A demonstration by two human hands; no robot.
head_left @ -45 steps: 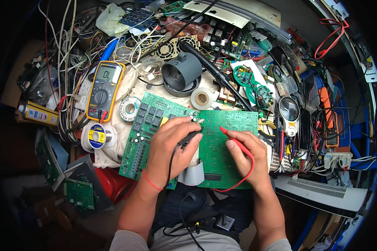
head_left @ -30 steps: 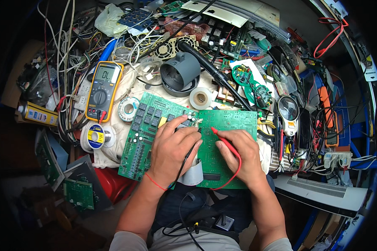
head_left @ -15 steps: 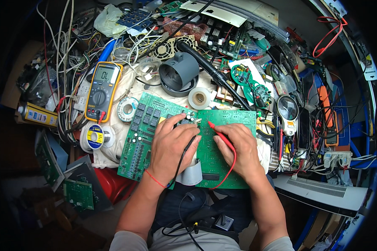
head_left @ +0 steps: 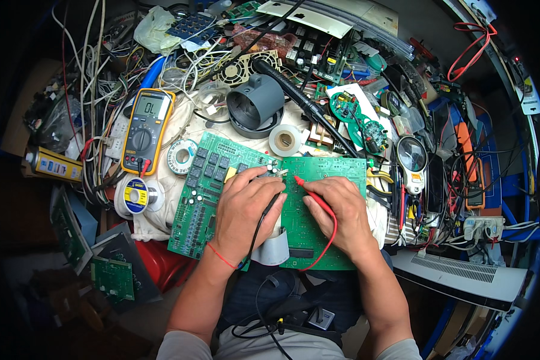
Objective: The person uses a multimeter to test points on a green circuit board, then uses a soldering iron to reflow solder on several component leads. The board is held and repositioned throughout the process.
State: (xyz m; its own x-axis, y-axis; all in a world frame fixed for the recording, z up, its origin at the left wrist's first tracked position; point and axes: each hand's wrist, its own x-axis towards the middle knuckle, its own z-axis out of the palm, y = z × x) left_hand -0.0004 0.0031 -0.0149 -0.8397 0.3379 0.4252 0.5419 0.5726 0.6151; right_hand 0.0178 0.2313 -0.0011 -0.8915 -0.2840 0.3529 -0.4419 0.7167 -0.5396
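Note:
Two green circuit boards lie side by side before me: the left board (head_left: 189, 231) carries relays and chips, and the right board (head_left: 336, 261) shows mostly solder points. A grey ribbon cable (head_left: 272, 250) curves between their near edges. My left hand (head_left: 243, 210) rests over the inner edge of the left board, closed on a black test probe (head_left: 269, 206) whose tip I cannot make out. Over the right board, my right hand (head_left: 341, 210) grips a red test probe (head_left: 319, 201). Its tip points up-left at the board's upper left part; contact is unclear.
A yellow multimeter (head_left: 142, 137) stands at the left, near a solder spool (head_left: 136, 197) and a wire reel (head_left: 182, 157). Behind the boards are a grey cylindrical housing (head_left: 257, 99) and a tape roll (head_left: 285, 141). Pliers (head_left: 379, 177) and a magnifier (head_left: 412, 157) lie right.
The red probe and my right hand have shifted slightly left across the right board. My left hand has barely moved.

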